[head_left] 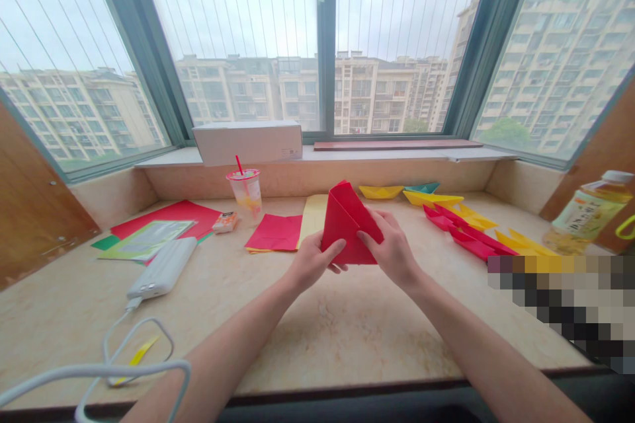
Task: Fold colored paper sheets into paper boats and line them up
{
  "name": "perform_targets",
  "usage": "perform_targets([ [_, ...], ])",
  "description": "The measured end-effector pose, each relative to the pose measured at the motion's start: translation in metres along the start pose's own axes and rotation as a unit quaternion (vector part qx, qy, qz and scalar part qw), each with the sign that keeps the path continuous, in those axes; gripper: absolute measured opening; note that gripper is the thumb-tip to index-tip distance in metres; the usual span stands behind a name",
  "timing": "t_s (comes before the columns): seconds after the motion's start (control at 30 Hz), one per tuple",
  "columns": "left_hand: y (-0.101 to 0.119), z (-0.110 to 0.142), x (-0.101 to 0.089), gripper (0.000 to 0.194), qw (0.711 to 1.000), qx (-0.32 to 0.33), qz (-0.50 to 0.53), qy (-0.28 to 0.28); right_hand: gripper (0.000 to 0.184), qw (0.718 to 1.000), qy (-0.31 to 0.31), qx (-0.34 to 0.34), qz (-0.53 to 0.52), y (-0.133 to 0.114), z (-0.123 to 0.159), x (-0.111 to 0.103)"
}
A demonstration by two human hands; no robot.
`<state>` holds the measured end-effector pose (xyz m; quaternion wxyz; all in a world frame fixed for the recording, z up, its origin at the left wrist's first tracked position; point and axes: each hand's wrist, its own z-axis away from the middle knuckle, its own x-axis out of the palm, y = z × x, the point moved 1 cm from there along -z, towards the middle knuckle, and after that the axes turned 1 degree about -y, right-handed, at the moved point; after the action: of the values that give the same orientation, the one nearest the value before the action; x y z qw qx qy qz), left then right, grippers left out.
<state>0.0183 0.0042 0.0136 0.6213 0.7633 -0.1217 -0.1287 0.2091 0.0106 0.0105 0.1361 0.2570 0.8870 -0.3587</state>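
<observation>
A folded sheet of red paper [347,225] is held up above the counter between my two hands. Its top comes to a slanted peak, and one folded layer lies diagonally across the front. My left hand [317,258] grips the lower left edge, thumb on the front and fingers behind. On the right side, my right hand [391,244] pinches the edge with its thumb pressed on the front layer. Behind the held paper lie red sheets [274,232] and a pale yellow sheet [313,211], partly hidden by the paper and my left hand.
Several folded paper boats stand at the right: yellow [431,199], teal [421,188] and red [471,238]. A bottle [588,211] is beyond them. Leftward are a drink cup [245,195], a small packet [225,222], coloured sheets [169,219], a white power bank [163,268] and its cable [186,377].
</observation>
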Motion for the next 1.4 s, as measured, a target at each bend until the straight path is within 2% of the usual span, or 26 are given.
perform_targets([
  [0.13,-0.002,0.000,0.001,0.042,1.000,-0.002,-0.003,0.010,0.043,0.999,0.007,-0.023,0.029,-0.003,0.002,0.002],
  [0.23,-0.002,-0.001,0.001,0.040,0.999,0.000,0.001,0.033,0.034,0.997,0.031,-0.037,0.053,-0.004,0.002,0.002],
  [0.33,-0.001,-0.001,0.001,0.039,0.999,0.005,0.006,0.031,0.027,0.998,0.024,-0.034,0.054,-0.004,0.002,0.002],
  [0.43,-0.001,0.001,0.002,0.038,1.000,0.013,0.007,0.026,0.033,0.998,0.025,-0.026,0.042,-0.004,0.002,0.002],
  [0.57,0.000,0.001,0.002,0.039,0.999,0.024,0.010,0.039,0.044,0.996,0.057,-0.036,0.065,-0.009,0.002,-0.001],
  [0.63,0.001,0.001,0.002,0.040,0.998,0.033,0.020,0.059,0.035,0.992,0.061,-0.045,0.098,-0.012,0.002,-0.002],
  [0.73,0.002,-0.001,0.002,0.043,0.994,0.049,0.048,0.081,0.022,0.990,0.023,-0.053,0.127,-0.014,0.003,-0.002],
  [0.87,0.002,0.000,0.003,0.048,0.994,0.038,0.071,0.067,0.016,0.993,0.001,-0.046,0.108,-0.014,0.004,0.000],
  [0.97,0.002,0.000,0.004,0.049,0.995,0.027,0.082,0.049,0.013,0.996,0.020,-0.029,0.076,-0.015,0.003,0.001],
  [1.13,0.003,0.000,0.000,0.042,0.993,0.029,0.107,0.044,0.019,0.998,0.049,-0.010,0.026,-0.023,0.002,-0.001],
  [1.4,0.004,0.005,0.002,0.042,0.996,0.023,0.090,0.006,0.007,0.996,0.045,-0.035,0.064,-0.022,0.003,-0.002],
])
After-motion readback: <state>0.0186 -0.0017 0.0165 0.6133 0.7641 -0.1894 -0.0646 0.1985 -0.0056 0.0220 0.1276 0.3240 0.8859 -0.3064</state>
